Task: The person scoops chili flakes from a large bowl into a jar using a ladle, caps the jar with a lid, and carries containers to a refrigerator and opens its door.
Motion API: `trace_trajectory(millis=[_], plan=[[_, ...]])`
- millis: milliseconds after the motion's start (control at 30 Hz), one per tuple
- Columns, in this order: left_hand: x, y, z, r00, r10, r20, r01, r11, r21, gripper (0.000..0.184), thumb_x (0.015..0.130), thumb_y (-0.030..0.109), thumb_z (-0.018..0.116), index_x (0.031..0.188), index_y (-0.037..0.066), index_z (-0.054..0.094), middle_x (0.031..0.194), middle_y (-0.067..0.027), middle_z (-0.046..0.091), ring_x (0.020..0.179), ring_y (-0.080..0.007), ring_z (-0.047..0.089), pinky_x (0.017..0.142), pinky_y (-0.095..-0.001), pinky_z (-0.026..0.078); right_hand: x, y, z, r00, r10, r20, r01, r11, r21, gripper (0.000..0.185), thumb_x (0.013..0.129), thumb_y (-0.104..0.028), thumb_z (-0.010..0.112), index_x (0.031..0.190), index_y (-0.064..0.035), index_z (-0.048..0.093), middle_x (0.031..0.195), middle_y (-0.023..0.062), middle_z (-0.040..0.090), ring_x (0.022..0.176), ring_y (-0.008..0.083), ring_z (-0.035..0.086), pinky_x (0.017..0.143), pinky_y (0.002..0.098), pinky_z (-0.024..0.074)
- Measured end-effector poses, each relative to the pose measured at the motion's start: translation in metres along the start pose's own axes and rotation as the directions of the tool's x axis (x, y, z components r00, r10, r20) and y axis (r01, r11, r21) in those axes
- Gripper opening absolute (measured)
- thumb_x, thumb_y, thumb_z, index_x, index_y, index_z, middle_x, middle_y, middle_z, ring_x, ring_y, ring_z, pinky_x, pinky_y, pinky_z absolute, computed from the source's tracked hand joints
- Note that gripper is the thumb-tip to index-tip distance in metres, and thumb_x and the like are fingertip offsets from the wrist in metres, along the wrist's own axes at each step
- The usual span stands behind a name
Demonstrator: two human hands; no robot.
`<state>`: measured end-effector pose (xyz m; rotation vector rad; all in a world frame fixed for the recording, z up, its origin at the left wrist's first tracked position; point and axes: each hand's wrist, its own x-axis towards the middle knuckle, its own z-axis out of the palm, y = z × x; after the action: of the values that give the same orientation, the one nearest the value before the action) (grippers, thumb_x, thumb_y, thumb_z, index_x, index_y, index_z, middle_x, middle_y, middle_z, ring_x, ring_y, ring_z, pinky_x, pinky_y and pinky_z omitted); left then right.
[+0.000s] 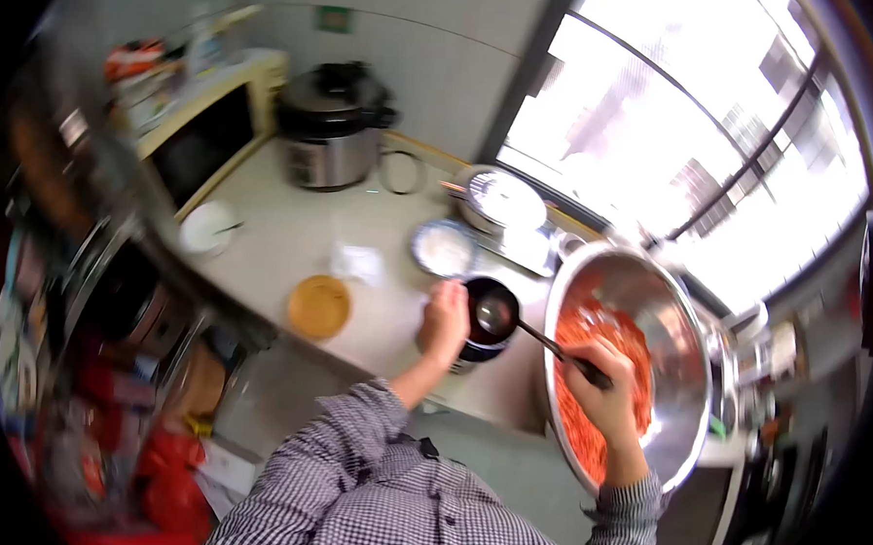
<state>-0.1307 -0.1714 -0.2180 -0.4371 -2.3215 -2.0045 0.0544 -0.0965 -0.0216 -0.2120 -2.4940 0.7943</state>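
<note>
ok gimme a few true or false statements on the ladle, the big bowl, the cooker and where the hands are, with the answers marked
1. The right hand holds the ladle by its handle. True.
2. The large metal bowl contains orange-red shreds. True.
3. The ladle's scoop is buried in the orange-red shreds. False: it is at the mouth of the dark pot.
4. The electric pressure cooker stands beside the microwave, with its lid on. True.
5. The left hand rests on the electric pressure cooker. False: it is at the side of the dark pot.
</note>
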Motion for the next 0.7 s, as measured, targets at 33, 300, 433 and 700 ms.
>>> trace_trajectory(millis=[33,300,433,700], plan=[[0.003,0.009,-0.007,0.998,0.013,0.053,-0.016,0.998,0.065,0.029,0.094,0.028,0.043,0.100,0.004,0.059,0.102,-0.0167,0.060,0.090,-0.0356,0.058,0.078,-0.0431,0.046,-0.002,0.006,-0.001,1.000,-0.006,-0.001,0.006,1.000,-0.020,0.012,0.073,0.002,0.060,0.084,0.0023,0.063,0.067,0.0051,0.056,0.061,0.0094,0.052,0.054,0.0245,0.0402],[0.007,0.016,0.003,0.931,-0.036,0.362,0.041,0.999,-0.009,0.034,0.094,0.028,0.043,0.107,0.002,0.059,0.105,-0.0169,0.061,0.099,-0.0318,0.056,0.086,-0.0369,0.043,-0.041,0.005,-0.048,0.750,0.530,-0.396,-0.254,0.783,0.568,0.013,0.082,-0.006,0.060,0.093,0.0020,0.063,0.071,0.0056,0.060,0.056,0.0076,0.055,0.046,0.0194,0.0433],[0.004,0.017,0.011,0.901,-0.022,0.433,0.034,0.999,-0.020,0.033,0.093,0.025,0.045,0.107,-0.001,0.059,0.104,-0.0185,0.062,0.100,-0.0311,0.057,0.088,-0.0359,0.043,-0.077,0.031,-0.058,0.719,0.465,-0.517,-0.403,0.884,0.235,0.012,0.083,-0.007,0.061,0.091,0.0014,0.062,0.070,0.0003,0.056,0.059,0.0041,0.048,0.053,0.0187,0.0391],[0.005,0.021,0.006,0.892,0.000,0.452,-0.005,1.000,0.011,0.033,0.093,0.026,0.046,0.109,0.000,0.059,0.101,-0.0193,0.063,0.097,-0.0305,0.059,0.085,-0.0348,0.044,-0.145,0.110,-0.039,0.780,0.454,-0.430,-0.537,0.839,-0.087,0.013,0.076,-0.011,0.063,0.086,-0.0039,0.066,0.071,0.0087,0.063,0.061,0.0151,0.060,0.058,0.0289,0.0466]])
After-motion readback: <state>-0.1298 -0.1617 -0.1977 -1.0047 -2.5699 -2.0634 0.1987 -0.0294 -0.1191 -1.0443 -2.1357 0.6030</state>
